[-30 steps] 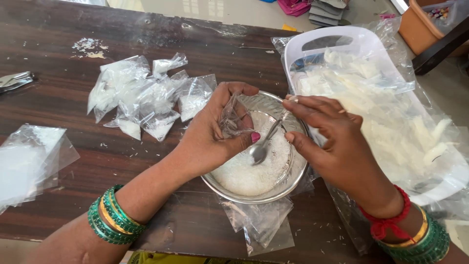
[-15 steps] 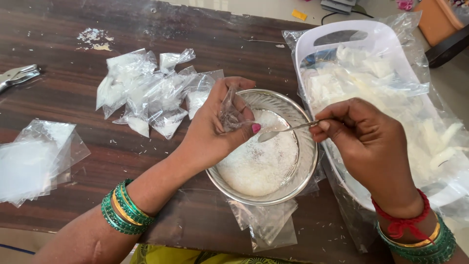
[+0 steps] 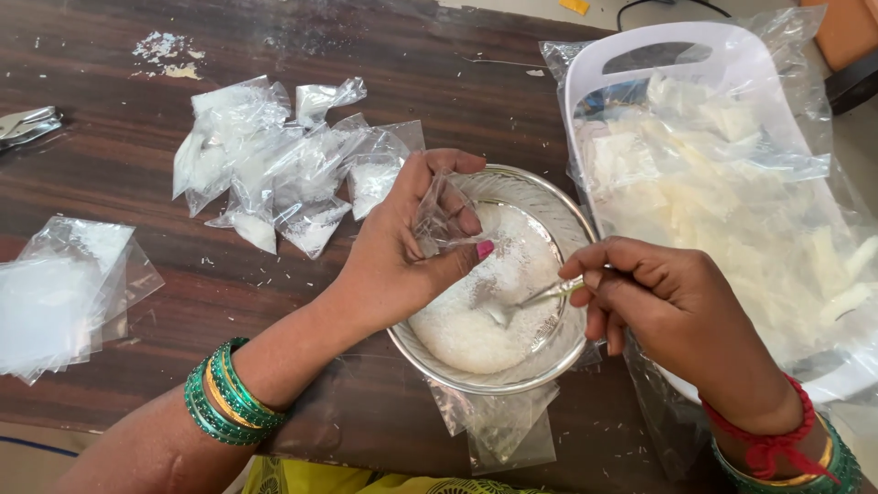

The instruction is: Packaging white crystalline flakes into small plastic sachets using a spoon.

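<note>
The left hand (image 3: 402,261) pinches a small clear bag (image 3: 441,218) between thumb and fingertips, the grip closed on its upper edge so the mouth stands open over the near-left rim of the bowl (image 3: 549,197). The right hand (image 3: 663,306) has its fingers curled tight around the handle of a spoon (image 3: 530,297). The spoon lies nearly level, its long axis running left to right; the handle points right into the fist and the scoop end points left, down in the white powder (image 3: 476,320). Whether the scoop is loaded I cannot quite tell, as it blends into the heap.

The steel bowl sits on the dark wooden tabletop (image 3: 110,174) between the two hands, roughly half full of powder, with flat empty bags (image 3: 498,425) tucked under its near edge. Left of the bowl lies a cluster of filled packets (image 3: 274,165). Further left, near the edge, is a stack of empty bags (image 3: 64,293). To the right, a white tray (image 3: 722,59) holds a big plastic bag of pale pieces.
</note>
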